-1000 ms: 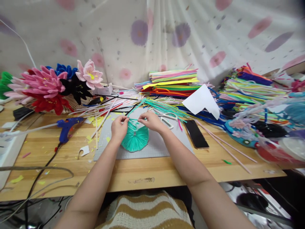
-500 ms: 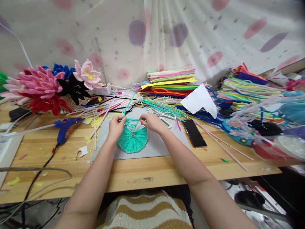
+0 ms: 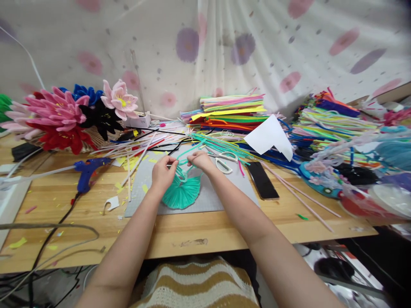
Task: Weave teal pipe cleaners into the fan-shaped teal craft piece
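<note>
2 hands: left hand [image 3: 163, 172], right hand [image 3: 200, 161] | 1 teal fan [image 3: 182, 191] pinched

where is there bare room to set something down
Bare wood strip along the near table edge, below the grey mat under the teal pipe-cleaner fan. Also between blue glue gun and mat. Back and right: crowded stacks.

Wooden table [image 3: 205, 233]: 1 grey mat [image 3: 221, 192], 1 glue gun [image 3: 86, 171] (blue), phone [image 3: 263, 180]
</note>
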